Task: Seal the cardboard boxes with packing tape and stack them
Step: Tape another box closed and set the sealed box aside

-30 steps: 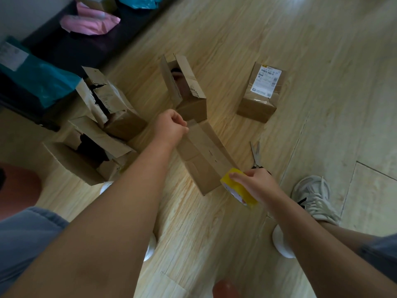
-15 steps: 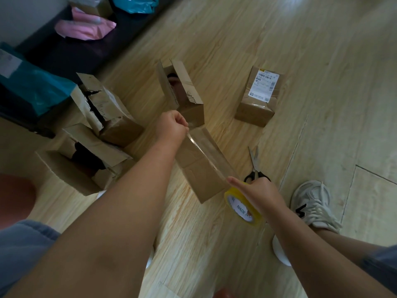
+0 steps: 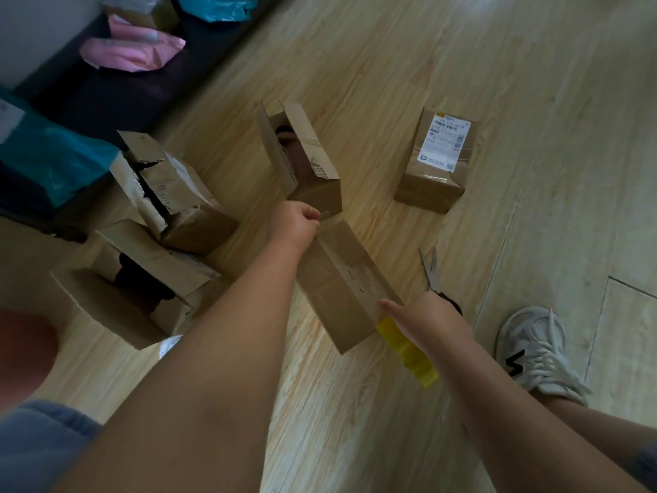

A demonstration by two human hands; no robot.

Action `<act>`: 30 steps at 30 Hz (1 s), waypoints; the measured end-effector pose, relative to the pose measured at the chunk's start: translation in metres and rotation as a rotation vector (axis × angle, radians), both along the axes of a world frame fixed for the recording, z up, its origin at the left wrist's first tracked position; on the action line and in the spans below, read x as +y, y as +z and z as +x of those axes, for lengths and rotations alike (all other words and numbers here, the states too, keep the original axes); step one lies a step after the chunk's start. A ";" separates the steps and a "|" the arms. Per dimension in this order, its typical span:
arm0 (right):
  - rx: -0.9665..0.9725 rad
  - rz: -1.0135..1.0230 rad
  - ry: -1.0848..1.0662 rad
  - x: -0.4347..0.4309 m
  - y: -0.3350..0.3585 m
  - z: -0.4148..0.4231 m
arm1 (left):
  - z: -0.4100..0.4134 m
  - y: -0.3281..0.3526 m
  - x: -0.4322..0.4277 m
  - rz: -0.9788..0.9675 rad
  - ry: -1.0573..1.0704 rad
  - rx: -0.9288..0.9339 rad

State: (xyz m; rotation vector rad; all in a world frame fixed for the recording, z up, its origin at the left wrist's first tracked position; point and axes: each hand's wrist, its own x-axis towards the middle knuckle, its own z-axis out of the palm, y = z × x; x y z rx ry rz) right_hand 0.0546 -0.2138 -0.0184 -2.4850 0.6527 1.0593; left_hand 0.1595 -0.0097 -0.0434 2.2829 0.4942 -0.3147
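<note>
A closed brown cardboard box (image 3: 341,279) lies on the wood floor between my hands. My left hand (image 3: 295,222) pinches the free end of a clear tape strip at the box's far end. My right hand (image 3: 423,314) holds the yellow tape roll (image 3: 409,346) at the box's near right corner. The strip stretches along the box top between them. Three open boxes stand nearby: one behind (image 3: 302,158), two at the left (image 3: 170,190) (image 3: 142,279). A sealed box with a white label (image 3: 437,161) sits at the right.
Scissors (image 3: 432,268) lie on the floor just right of the box, partly hidden by my right hand. My white sneaker (image 3: 537,350) stands at the right. Teal (image 3: 46,158) and pink (image 3: 131,51) mailer bags rest on a dark bench along the wall.
My right hand has drawn the roll back toward the box's near corner, lengthening the strip. My left hand has kept the tape end at the far end.
</note>
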 end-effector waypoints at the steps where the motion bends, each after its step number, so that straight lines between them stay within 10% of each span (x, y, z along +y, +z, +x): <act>1: 0.011 -0.009 0.003 0.001 -0.002 0.001 | 0.001 -0.004 0.000 0.004 -0.003 0.003; 20: 0.064 -0.046 0.000 0.001 -0.016 0.007 | -0.001 -0.041 0.000 -0.006 -0.076 0.120; 26: 0.057 -0.054 0.005 0.002 -0.018 0.006 | -0.004 -0.043 -0.002 0.246 -0.272 0.232; 30: 0.052 -0.063 0.011 0.003 -0.015 0.003 | -0.022 -0.031 -0.012 0.416 -0.277 -0.033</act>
